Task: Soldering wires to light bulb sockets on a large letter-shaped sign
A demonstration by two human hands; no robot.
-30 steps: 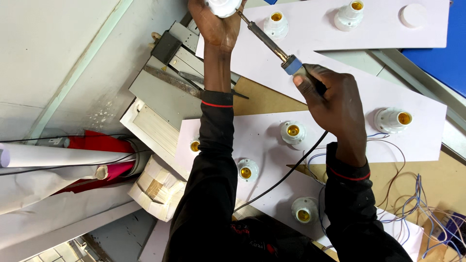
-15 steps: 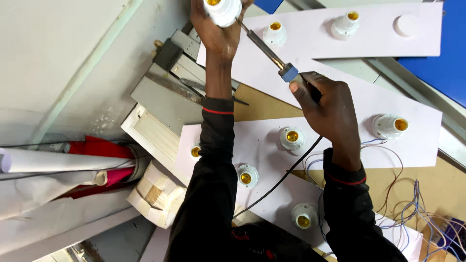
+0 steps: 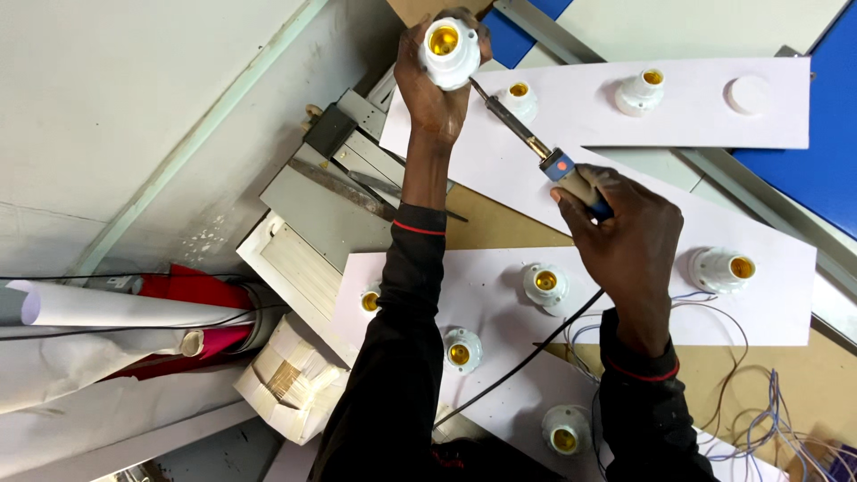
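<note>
While the left hand [image 3: 435, 94] grips a white lamp holder [image 3: 449, 52], the right hand [image 3: 625, 232] grips a soldering iron [image 3: 536, 147]. Its tip meets the holder's side: soldering appears underway, calling for a steady tip.

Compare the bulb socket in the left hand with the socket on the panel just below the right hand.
The held bulb socket is lifted off the boards, gripped by the left hand, with the soldering iron tip at its side. The panel socket sits mounted on the white panel, untouched. Both are white with brass-coloured insides.
</note>
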